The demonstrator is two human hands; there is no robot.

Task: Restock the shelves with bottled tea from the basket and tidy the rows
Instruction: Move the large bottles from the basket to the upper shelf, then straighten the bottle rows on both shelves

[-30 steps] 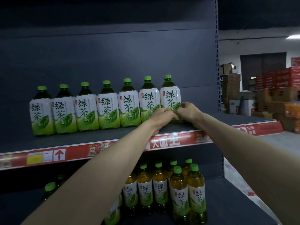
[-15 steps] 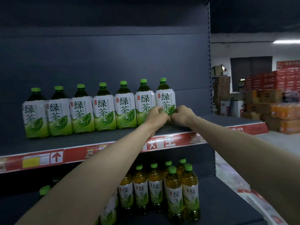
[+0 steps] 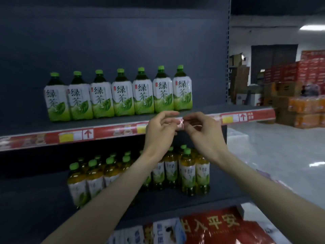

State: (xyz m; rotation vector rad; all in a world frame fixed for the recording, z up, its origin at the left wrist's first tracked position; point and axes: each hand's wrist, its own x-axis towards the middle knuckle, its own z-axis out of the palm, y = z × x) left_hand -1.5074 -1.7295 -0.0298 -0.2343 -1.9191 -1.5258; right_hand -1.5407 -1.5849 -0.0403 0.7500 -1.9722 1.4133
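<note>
Both hands had come back off the rightmost big tea bottle (image 3: 182, 93). Left hand (image 3: 161, 127) and right hand (image 3: 202, 131) hung side by side before the upper shelf's (image 3: 211, 110) front edge, fingers loosely curled, holding nothing. Row of seven big bottles (image 3: 123, 97) stood just above and behind my hands, ending near that shelf's right end. Lower shelf (image 3: 167, 201) held a cluster of small tea bottles (image 3: 188, 171).
</note>
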